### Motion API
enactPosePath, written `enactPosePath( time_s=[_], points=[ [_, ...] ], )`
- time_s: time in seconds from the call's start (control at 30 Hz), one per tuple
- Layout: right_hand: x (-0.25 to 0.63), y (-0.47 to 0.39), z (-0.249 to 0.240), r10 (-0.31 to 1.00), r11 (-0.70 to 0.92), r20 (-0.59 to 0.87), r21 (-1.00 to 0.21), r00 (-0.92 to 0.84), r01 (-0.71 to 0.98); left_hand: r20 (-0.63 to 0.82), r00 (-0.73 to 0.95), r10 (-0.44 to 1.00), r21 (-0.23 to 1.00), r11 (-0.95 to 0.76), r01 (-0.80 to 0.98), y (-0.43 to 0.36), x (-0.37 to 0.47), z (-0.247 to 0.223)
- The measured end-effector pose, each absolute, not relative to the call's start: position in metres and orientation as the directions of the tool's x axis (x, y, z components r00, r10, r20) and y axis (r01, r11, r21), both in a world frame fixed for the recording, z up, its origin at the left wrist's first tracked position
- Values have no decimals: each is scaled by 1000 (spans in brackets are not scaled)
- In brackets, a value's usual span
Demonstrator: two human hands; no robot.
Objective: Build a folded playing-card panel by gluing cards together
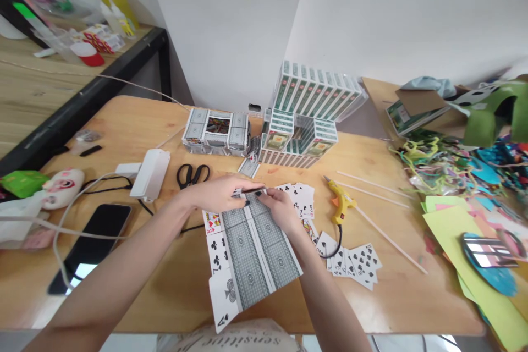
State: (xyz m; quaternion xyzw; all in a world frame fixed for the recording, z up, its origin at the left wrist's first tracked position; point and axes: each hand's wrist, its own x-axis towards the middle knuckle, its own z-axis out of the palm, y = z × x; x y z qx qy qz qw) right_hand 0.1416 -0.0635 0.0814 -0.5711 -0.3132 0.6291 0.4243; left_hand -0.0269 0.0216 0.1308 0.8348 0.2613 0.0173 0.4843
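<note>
A panel of joined playing cards point(243, 253), mostly grey-green backs with a face-up strip along its left side, tilts in front of me over the table edge. My left hand point(225, 192) is closed at the panel's far edge, thumb and fingers pinching it. Opposite it, my right hand point(280, 206) grips the same far edge near its right corner. The fingertips of both hands nearly meet there. Behind the hands lie black scissors point(193, 176). Right of my right hand are face-up cards point(303, 198) and a yellow hot glue gun point(341, 203).
At the back stand a box built from cards point(216, 132) and stacked card packs point(309, 115). Fanned spade cards point(355, 261) and glue sticks point(390, 236) lie right. A phone point(91, 242), white power adapter point(150, 175) and cables occupy the left. Coloured paper point(449, 236) covers the right side.
</note>
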Motion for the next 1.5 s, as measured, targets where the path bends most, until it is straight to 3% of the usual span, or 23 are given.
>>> enactPosePath(
  time_s=[0.3,0.5,0.6,0.7,0.83,1.0,1.13,1.27,1.5],
  points=[
    [142,-64,65,890,-405,-446,-870,99,-281,-299,724,621,753,-312,579,32,-25,117],
    [153,-70,49,858,-343,-445,-868,256,-359,-245,595,765,954,80,290,32,-56,103],
    [151,-69,44,862,-289,-388,-905,326,-313,-320,555,768,947,258,191,8,-62,90],
    [144,-67,43,887,-224,-282,-955,365,-193,-393,568,723,918,341,200,-20,-50,76],
    [136,-68,43,931,-130,-138,-990,338,-45,-308,397,864,930,186,318,-37,-28,68],
    [136,-69,42,930,-122,-95,-991,355,52,-267,339,902,927,144,347,-39,-17,67],
    [137,-69,41,935,-119,-119,-993,333,-20,-286,319,903,928,180,325,-36,-19,63],
    [135,-71,36,954,-136,-160,-984,252,-112,-304,191,933,903,218,370,-31,-20,65],
    [129,-79,20,956,-116,-77,-985,282,125,-225,113,968,852,139,505,-33,-16,67]
  ],
)
